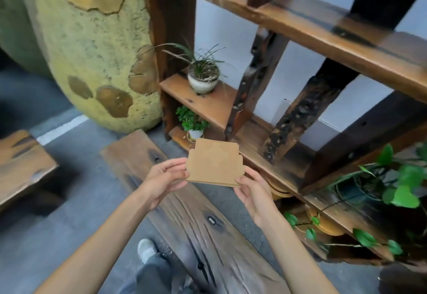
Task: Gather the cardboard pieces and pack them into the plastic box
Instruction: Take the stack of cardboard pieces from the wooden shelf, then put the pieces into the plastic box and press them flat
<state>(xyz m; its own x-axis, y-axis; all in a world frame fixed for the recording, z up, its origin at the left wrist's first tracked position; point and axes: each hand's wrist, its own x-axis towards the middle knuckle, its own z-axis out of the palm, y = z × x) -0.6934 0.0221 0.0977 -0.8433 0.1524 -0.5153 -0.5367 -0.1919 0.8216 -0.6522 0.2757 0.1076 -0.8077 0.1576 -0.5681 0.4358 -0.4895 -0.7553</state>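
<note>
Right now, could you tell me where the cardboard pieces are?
The cardboard pieces are mid-frame, held between left hand and right hand, above the wooden bench.

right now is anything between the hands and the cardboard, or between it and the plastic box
Nothing separates them: the left hand and right hand both grip the stack of cardboard pieces by its lower corners, above the wooden bench. The plastic box is not in view, so the path to it cannot be judged.
</note>
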